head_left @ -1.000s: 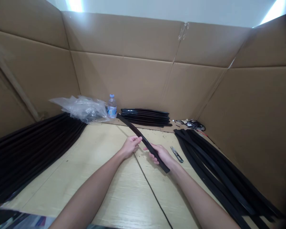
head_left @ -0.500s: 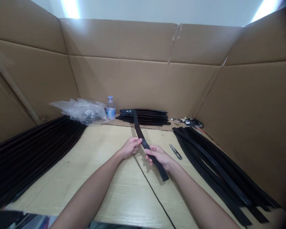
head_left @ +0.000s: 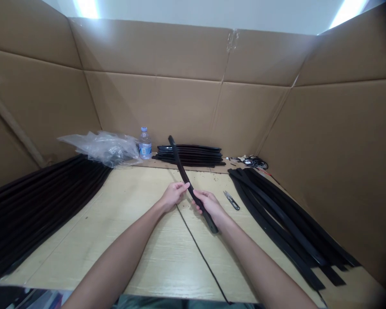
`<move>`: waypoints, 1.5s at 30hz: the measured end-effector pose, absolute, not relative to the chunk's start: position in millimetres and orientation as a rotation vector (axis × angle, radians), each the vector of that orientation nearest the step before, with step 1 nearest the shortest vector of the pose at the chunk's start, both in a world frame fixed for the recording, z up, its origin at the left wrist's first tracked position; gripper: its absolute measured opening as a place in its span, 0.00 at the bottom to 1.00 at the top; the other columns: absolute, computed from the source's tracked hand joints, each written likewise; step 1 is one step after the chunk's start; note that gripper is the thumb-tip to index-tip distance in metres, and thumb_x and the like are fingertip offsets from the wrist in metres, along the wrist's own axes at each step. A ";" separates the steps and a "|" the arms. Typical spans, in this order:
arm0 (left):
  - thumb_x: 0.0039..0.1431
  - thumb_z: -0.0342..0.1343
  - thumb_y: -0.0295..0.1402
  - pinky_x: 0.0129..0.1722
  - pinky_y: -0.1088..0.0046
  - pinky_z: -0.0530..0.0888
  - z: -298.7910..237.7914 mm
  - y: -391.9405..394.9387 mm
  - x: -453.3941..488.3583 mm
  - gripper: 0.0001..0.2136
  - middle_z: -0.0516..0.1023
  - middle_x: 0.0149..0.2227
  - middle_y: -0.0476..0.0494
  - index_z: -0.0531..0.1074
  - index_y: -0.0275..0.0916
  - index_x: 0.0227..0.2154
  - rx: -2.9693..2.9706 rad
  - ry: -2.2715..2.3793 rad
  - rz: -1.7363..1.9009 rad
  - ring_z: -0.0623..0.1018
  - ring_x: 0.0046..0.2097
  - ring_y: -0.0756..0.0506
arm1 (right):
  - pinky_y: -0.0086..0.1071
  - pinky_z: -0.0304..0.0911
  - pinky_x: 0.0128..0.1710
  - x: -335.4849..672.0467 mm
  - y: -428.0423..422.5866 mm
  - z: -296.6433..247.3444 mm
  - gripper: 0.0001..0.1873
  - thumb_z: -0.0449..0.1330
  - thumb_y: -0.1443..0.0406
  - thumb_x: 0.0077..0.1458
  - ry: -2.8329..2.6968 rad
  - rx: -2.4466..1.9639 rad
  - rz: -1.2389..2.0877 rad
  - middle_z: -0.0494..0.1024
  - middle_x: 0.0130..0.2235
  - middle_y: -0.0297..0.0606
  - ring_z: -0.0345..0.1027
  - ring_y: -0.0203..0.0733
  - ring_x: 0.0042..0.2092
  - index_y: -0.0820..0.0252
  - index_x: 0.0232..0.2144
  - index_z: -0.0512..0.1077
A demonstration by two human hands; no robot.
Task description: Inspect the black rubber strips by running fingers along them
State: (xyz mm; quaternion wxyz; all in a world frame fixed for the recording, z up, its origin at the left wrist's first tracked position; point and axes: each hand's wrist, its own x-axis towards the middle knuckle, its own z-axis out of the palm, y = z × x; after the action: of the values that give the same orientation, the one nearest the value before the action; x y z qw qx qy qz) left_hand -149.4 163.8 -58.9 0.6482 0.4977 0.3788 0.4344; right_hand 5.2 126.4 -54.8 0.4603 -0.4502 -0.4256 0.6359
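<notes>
A long, slightly curved black strip (head_left: 180,166) is held slantwise above the table, its far end raised in front of the stack at the back. My left hand (head_left: 174,194) pinches it near the middle between thumb and fingers. Just below, my right hand (head_left: 209,204) is closed around the strip, thumb on top, with the near end sticking out under the palm. From beneath my left hand a thin black cord (head_left: 199,247) runs down to the front edge; whether it is in the fingers I cannot tell. Thread snips (head_left: 232,200) lie right of my right hand.
Black strips lie in a wide bundle (head_left: 41,206) at left, a looser group (head_left: 276,219) at right and a stack (head_left: 193,155) at the back. Plastic bags (head_left: 107,148), a water bottle (head_left: 145,145) and tangled cords (head_left: 255,162) sit along the cardboard wall (head_left: 154,103).
The strip has been rolled from its flat face to a narrower side, and its far end now rises higher. Both hands keep their grip. The whole view has shifted slightly.
</notes>
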 end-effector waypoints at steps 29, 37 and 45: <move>0.46 0.55 0.48 0.14 0.84 0.42 -56.8 162.3 -150.5 0.20 0.47 0.15 0.60 0.56 0.36 0.22 1.131 0.783 0.891 0.48 0.13 0.62 | 0.22 0.50 0.13 0.9 120.9 -54.4 0.20 0.64 0.54 0.42 -1.134 -1.025 1.431 0.73 0.24 0.36 0.56 0.28 0.17 0.65 0.31 0.70; 0.47 0.54 0.48 0.14 0.84 0.42 -55.9 159.5 -152.2 0.20 0.47 0.13 0.60 0.57 0.35 0.22 1.144 0.755 0.850 0.48 0.13 0.62 | 0.23 0.51 0.16 3.1 121.8 -56.8 0.19 0.64 0.54 0.43 -1.185 -0.963 1.459 0.69 0.18 0.32 0.57 0.28 0.18 0.67 0.24 0.71; 0.47 0.54 0.47 0.13 0.83 0.43 -53.4 154.2 -146.0 0.19 0.59 0.15 0.56 0.59 0.33 0.22 1.183 0.749 0.869 0.50 0.13 0.63 | 0.28 0.64 0.18 -4.8 112.8 -51.0 0.22 0.67 0.58 0.38 -1.040 -0.872 1.514 0.77 0.30 0.38 0.69 0.36 0.22 0.59 0.27 0.58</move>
State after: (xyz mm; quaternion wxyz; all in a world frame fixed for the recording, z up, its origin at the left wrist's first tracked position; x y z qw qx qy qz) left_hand -146.0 154.2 -53.4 0.6793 0.5268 0.3334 0.3871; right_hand -4.8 112.8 -51.0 0.5262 -0.3645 -0.4351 0.6332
